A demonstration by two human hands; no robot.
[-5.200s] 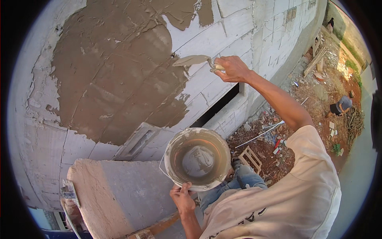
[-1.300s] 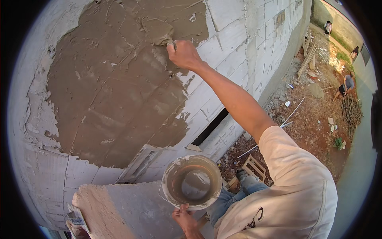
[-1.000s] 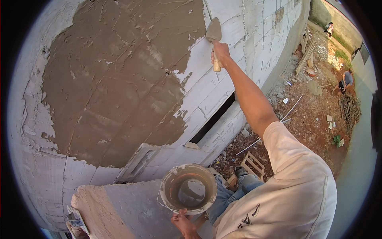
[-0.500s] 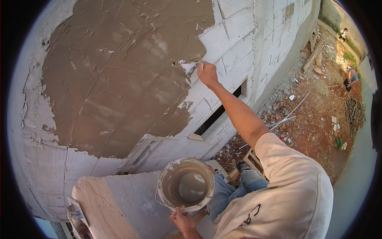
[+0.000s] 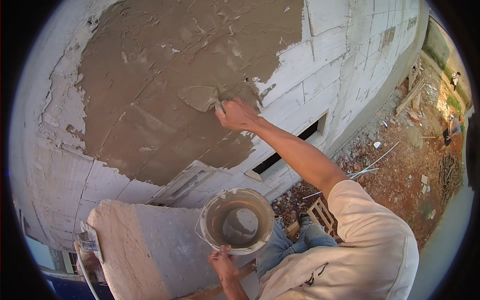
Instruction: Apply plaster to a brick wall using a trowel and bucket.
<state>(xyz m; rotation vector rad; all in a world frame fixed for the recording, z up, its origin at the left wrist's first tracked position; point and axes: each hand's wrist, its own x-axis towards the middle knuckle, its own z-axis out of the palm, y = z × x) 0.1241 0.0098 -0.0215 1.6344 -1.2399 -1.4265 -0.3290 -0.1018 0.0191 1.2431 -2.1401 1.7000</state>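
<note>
My right hand (image 5: 236, 115) is closed round the handle of a trowel (image 5: 200, 98). The trowel's blade lies against the wet grey-brown mortar (image 5: 155, 95) spread over the block wall (image 5: 290, 75). Lower down, a round bucket (image 5: 209, 212) with a wire handle stands at the end of a ledge, in front of my legs. Some wet mortar (image 5: 241, 225) sits in its bottom. My left hand (image 5: 223, 262) grips the bucket's near rim, thumb at the edge and fingers against the side.
The thick ledge (image 5: 170, 250) runs beside the wall. At its left edge is a flat mortar-smeared tool (image 5: 91, 240). A narrow opening (image 5: 287, 150) cuts the wall below my right arm. Far below on the right are rubble-strewn ground (image 5: 395, 165), a wooden pallet (image 5: 322, 215) and two people.
My right hand and the trowel have moved left, from the mortar's right edge onto the coated area. My left hand stays on the bucket rim. The view has shifted slightly.
</note>
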